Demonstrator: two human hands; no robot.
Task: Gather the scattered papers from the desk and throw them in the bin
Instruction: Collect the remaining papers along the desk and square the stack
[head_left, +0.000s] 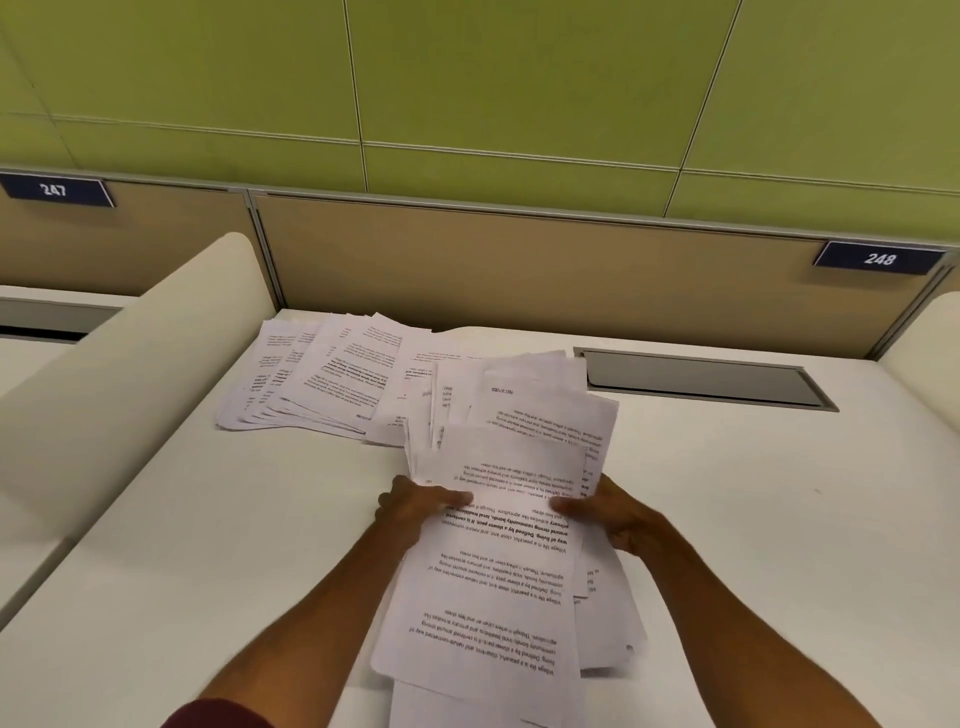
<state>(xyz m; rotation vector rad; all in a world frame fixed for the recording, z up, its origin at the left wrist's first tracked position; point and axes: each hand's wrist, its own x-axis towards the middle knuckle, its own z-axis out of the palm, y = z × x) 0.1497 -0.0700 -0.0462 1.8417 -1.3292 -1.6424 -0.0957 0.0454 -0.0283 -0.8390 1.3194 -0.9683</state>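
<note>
A loose stack of printed white papers (493, 587) is held between both hands above the white desk (234, 545). My left hand (415, 512) grips its left edge, thumb on top of the sheets. On the opposite edge my right hand (618, 517) holds it the same way. More scattered papers (332, 379) lie fanned out at the back left of the desk, and another overlapping heap (519, 395) lies just beyond the held stack. No bin is in view.
A grey recessed cable tray (701, 379) is set into the desk at the back right. Cream side dividers (130, 374) flank the desk left and right. A tan back panel (519, 260) with number plates 247 and 248 stands under a green wall.
</note>
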